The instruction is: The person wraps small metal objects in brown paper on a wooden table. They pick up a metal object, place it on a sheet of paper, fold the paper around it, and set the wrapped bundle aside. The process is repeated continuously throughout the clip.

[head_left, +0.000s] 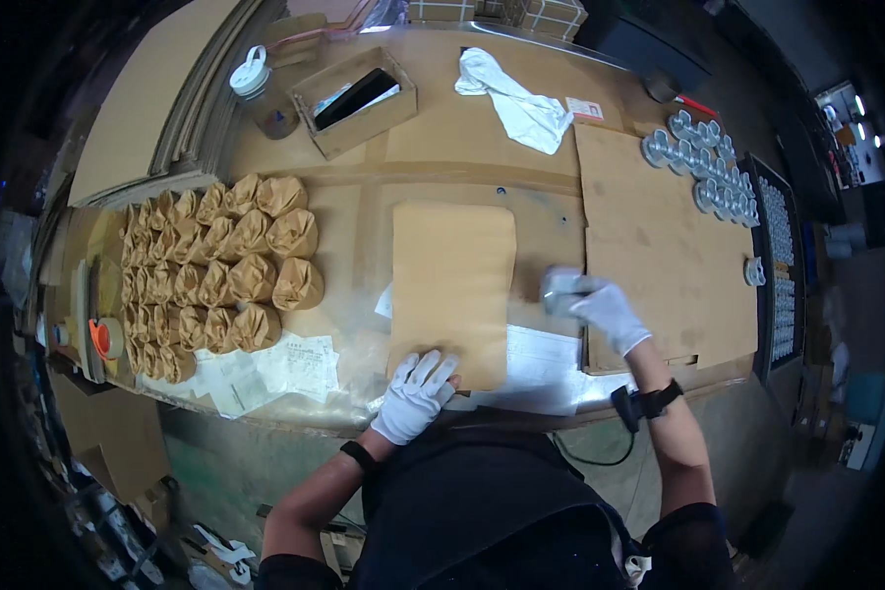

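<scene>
A stack or sheet of brown kraft paper (pixel 452 285) lies in front of me on the table. My left hand (pixel 418 398), in a white glove, rests on its lower left edge with the fingers stretched out. To the right of the paper, my right hand (pixel 605 310), also gloved, grips a round silvery metal part (pixel 562 292), which motion blurs. More such metal parts (pixel 728 197) stand in rows at the far right, and a single metal part (pixel 753 272) sits nearer. Several paper-wrapped pieces (pixel 251 277) are lined up on the left.
Brown cardboard (pixel 669 265) covers the table's right side. Farther back are a white cloth (pixel 516 103), a wooden box (pixel 369 128) holding a dark object, and a lidded bottle (pixel 265 103). Printed papers (pixel 305 366) and an orange tape roll (pixel 106 338) lie at left. Cardboard sheets (pixel 147 98) stand behind.
</scene>
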A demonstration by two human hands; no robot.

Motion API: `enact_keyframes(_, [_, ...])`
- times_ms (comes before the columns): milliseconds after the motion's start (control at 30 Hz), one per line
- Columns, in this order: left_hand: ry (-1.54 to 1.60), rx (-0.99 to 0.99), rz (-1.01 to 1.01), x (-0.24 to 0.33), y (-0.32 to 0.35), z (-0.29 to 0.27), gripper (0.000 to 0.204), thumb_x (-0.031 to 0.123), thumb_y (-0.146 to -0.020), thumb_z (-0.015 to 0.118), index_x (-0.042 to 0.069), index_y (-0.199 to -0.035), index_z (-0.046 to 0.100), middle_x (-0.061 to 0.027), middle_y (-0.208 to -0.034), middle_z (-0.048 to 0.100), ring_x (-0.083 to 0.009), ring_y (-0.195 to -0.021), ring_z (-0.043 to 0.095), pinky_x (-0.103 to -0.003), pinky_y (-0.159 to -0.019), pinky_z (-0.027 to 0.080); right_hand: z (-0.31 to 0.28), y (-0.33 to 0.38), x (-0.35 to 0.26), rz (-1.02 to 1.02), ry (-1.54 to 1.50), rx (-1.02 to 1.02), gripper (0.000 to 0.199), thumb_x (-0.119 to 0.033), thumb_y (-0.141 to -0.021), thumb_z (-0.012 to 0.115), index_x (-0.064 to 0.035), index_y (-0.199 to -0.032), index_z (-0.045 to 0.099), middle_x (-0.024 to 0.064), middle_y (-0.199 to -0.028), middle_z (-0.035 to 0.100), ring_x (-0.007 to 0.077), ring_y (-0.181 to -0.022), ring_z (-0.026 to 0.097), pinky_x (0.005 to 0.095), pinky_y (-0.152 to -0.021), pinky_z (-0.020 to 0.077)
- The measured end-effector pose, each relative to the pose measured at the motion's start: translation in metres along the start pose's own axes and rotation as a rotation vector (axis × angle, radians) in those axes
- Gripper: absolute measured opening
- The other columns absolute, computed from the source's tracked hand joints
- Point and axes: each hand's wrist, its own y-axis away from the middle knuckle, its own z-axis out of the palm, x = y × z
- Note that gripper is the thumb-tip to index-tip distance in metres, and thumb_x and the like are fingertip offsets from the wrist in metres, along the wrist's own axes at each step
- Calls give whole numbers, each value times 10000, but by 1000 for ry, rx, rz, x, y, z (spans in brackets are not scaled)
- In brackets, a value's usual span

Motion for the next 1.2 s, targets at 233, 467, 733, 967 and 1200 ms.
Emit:
enact_keyframes(233, [294,-11,-21,-21,-6,0,180,215,-842,720,92,-968,688,-113,-1143,653,-307,-1062,638,-436,-910,515,78,21,-83,193,-521,-435,439,-296,-886,746,17,-1182,659,29,-1000,697,95,-840,625,233,-717,503])
enact_keyframes(467, [313,-9,22,-28,-7,-1,103,168,-840,695,76,-872,662,-112,-1122,655,-307,-1055,640,-437,-870,521,88,18,-81,280,-669,-450,378,-242,-941,688,21,-1208,640,30,-1036,687,98,-886,633,245,-749,510])
enact_keyframes(733, [462,-183,-292,-15,-7,-15,188,132,-858,647,94,-1041,619,-102,-1214,610,-324,-1116,590,-461,-872,501,136,-7,-43,332,-703,-488,418,-319,-935,677,13,-1188,644,66,-995,690,136,-816,656,284,-683,526])
enact_keyframes(967, [50,93,-8,-56,-84,-41,97,123,-849,638,98,-942,628,-79,-1211,608,-274,-1022,617,-397,-848,501,105,-26,-71,-48,-118,-226,436,-445,-902,696,-23,-1009,732,39,-800,687,141,-670,640,302,-581,512])
enact_keyframes(1200, [84,-235,94,-22,-13,-19,273,217,-824,650,113,-1075,650,-59,-1002,602,-243,-948,608,-399,-807,483,125,-18,-56,337,-655,-523,277,-366,-909,686,-127,-1044,718,-38,-757,577,57,-607,453,229,-525,342])
